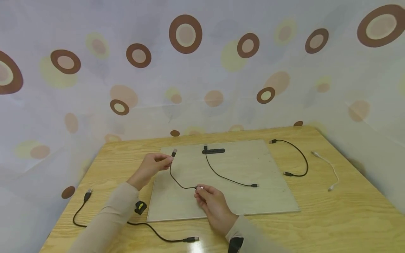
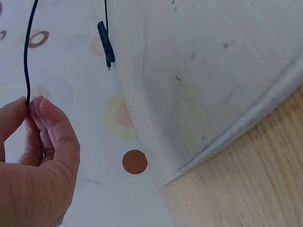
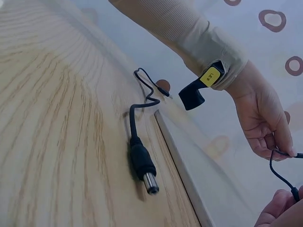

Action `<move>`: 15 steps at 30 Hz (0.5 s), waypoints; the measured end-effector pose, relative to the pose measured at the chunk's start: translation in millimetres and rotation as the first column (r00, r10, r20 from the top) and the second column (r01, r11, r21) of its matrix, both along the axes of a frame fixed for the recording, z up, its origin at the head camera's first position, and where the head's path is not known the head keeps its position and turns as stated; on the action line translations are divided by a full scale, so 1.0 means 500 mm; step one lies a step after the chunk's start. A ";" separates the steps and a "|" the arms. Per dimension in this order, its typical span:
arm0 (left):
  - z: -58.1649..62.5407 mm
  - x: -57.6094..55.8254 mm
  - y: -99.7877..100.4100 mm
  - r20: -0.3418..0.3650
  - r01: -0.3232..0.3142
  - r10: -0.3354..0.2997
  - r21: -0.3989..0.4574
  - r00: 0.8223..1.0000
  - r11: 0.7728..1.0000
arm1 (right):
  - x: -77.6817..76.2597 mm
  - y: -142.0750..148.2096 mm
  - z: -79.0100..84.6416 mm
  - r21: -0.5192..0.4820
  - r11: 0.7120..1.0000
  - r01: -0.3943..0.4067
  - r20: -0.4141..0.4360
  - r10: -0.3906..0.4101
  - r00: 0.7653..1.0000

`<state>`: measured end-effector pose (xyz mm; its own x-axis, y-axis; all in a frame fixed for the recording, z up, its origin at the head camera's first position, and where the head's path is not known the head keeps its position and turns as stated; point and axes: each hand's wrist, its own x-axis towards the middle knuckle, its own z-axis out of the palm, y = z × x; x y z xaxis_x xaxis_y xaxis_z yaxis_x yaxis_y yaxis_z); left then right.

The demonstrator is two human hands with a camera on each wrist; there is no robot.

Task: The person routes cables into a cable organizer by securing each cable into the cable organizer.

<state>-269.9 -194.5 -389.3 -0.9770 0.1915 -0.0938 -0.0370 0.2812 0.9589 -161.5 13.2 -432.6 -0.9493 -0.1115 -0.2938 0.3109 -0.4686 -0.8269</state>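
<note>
A short black USB cable (image 1: 178, 183) stretches between my two hands above a pale board (image 1: 177, 207). My left hand (image 1: 154, 164) pinches it just below the metal USB plug, which points up. At the cable's other end, my right hand (image 1: 216, 207) grips the small connector between thumb and fingers, largely covering it. In the left wrist view the left hand (image 2: 49, 146) pinches the thin cord between its fingertips. A second black USB cable (image 1: 218, 174) lies on the board, one plug over a small black bar (image 1: 216, 151).
Left and in front of the board lies a black cable (image 1: 155, 232) with a barrel plug (image 3: 149, 182), passing beneath my left forearm. To the right are a curved black cable (image 1: 306, 158) and a short white cable (image 1: 332, 168). A spotted cloth (image 1: 202, 77) hangs behind the wooden table (image 1: 316, 218).
</note>
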 end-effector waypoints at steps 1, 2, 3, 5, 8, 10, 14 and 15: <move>-0.001 -0.001 0.006 0.004 0.003 -0.003 -0.003 1.000 1.000 | -0.001 0.009 -0.001 0.001 1.000 -0.001 0.001 0.001 1.000; -0.002 -0.003 0.012 0.009 0.009 -0.009 -0.007 1.000 1.000 | -0.002 0.017 -0.002 0.004 1.000 0.001 0.003 -0.001 1.000; -0.003 -0.004 0.019 0.013 0.017 -0.017 -0.010 1.000 1.000 | -0.002 0.026 -0.003 0.007 1.000 0.004 0.004 -0.004 1.000; -0.006 -0.008 0.031 0.017 0.030 -0.029 -0.017 0.999 0.999 | -0.004 0.043 -0.005 0.015 1.000 0.006 0.010 -0.007 1.000; -0.012 -0.013 0.048 0.014 0.036 -0.035 -0.030 0.999 0.999 | -0.005 0.067 -0.008 0.030 0.999 0.021 0.008 -0.022 1.000; -0.016 -0.016 0.058 0.008 0.040 -0.040 -0.048 0.999 0.998 | -0.006 0.083 -0.009 0.036 0.999 0.033 0.008 -0.033 0.999; -0.023 -0.023 0.081 0.010 0.068 -0.067 -0.057 0.998 0.996 | -0.009 0.113 -0.012 0.045 0.996 0.074 0.004 -0.075 0.997; -0.025 -0.025 0.088 0.010 0.080 -0.080 -0.056 0.997 0.995 | -0.010 0.121 -0.013 0.047 0.995 0.085 0.005 -0.085 0.996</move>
<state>-282.4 -150.6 -402.0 -0.9580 0.2631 -0.1139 -0.0192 0.3373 0.9412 -166.4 73.5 -438.9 -0.9526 -0.0165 -0.3038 0.2778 -0.4544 -0.8464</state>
